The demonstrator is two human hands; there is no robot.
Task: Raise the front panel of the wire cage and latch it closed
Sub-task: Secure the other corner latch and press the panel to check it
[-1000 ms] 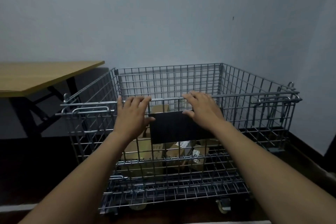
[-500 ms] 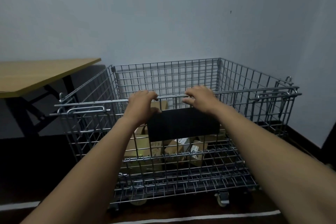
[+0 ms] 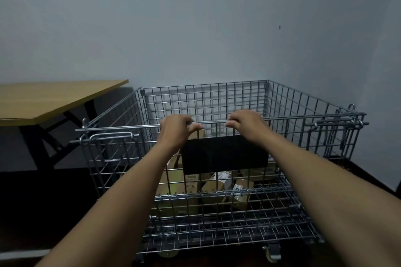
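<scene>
A silver wire cage (image 3: pixel 303 102) on castors stands against the wall. Its front panel (image 3: pixel 134 165) is upright, level with the side walls, and carries a black plate (image 3: pixel 225 154) in the middle. My left hand (image 3: pixel 175 130) and my right hand (image 3: pixel 247 123) both curl over the panel's top bar (image 3: pixel 212 123), on either side of the plate. A sliding latch (image 3: pixel 110 136) sits at the panel's top left corner and another latch (image 3: pixel 334 122) at the top right. I cannot tell whether either latch is engaged.
Several cardboard boxes (image 3: pixel 217 186) lie inside the cage. A wooden table (image 3: pixel 50 97) with black legs stands to the left. Grey walls close off the back and the right. A castor (image 3: pixel 272 252) shows under the cage's front right.
My hands went from lying flat on the panel to gripping its top bar. The view has pulled back slightly and the panel now stands upright.
</scene>
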